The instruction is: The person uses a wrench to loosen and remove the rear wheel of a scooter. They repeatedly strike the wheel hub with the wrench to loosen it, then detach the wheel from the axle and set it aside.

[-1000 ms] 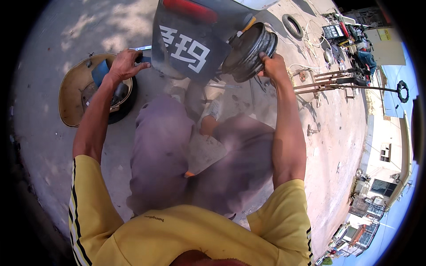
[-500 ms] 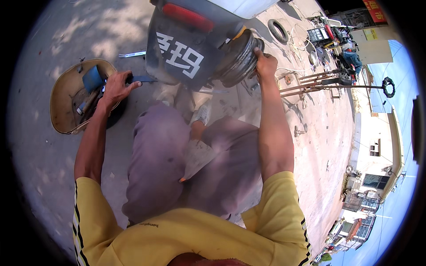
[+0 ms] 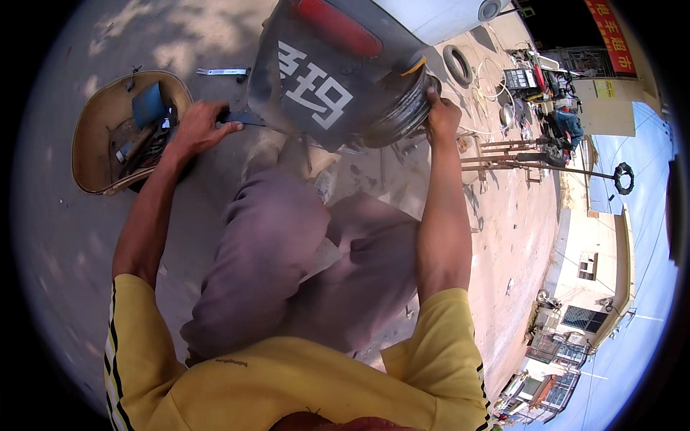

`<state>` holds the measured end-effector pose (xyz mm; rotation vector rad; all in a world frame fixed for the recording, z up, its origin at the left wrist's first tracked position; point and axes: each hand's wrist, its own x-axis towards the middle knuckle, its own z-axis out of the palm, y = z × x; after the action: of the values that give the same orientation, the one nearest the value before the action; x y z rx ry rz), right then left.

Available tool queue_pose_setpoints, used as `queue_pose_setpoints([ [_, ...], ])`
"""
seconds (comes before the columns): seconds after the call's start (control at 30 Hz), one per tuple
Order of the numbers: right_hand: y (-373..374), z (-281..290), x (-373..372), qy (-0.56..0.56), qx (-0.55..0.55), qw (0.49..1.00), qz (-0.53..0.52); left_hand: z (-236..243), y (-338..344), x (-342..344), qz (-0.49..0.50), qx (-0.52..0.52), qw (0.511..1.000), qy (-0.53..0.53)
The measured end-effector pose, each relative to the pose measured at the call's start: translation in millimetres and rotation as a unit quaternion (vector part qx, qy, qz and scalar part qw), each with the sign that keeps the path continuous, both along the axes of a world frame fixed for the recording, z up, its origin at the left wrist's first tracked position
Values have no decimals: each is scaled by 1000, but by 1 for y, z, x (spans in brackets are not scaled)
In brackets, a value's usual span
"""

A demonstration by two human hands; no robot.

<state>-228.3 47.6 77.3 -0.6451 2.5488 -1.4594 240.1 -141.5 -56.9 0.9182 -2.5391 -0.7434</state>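
Observation:
My left hand (image 3: 203,129) is closed round a flat, dark blue strip-like tool (image 3: 248,118), its far end reaching the lower edge of a black mudguard (image 3: 268,92). White characters and a red light (image 3: 338,27) are on the mudguard. My right hand (image 3: 443,116) grips the edge of a bare metal wheel rim (image 3: 402,115), which has no tyre on it and sits beside the mudguard. Part of the rim is hidden behind the mudguard. Below lie my knees in grey-purple trousers.
Left of my left hand stands a tan bin (image 3: 80,144) holding a blue piece and several tools. A silver wrench-like bar (image 3: 221,72) lies on the ground. A loose tyre (image 3: 458,66), a metal frame (image 3: 503,161) and piled parts (image 3: 525,79) are at the right.
The view has shifted, so the mudguard and rim appear farther right and the bin farther left. Both hands keep their holds on the strip-like tool and the rim.

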Motion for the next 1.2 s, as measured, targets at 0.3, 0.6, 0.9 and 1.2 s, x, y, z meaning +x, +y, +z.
queue_pose_setpoints([
  [0.3, 22, 38, 46, -131, 64, 986, 79, -26, 11, 17, 23, 16, 1000, -3],
  [0.6, 42, 38, 50, -160, 111, 968, 156, -44, 9, 34, 44, 25, 998, -42],
  [0.9, 56, 25, 63, -176, 168, 952, 186, -74, 13, 52, 80, 5, 995, -63],
  [1.2, 65, -7, 71, -110, 235, 938, 232, -57, 11, 46, 26, 27, 997, -64],
])
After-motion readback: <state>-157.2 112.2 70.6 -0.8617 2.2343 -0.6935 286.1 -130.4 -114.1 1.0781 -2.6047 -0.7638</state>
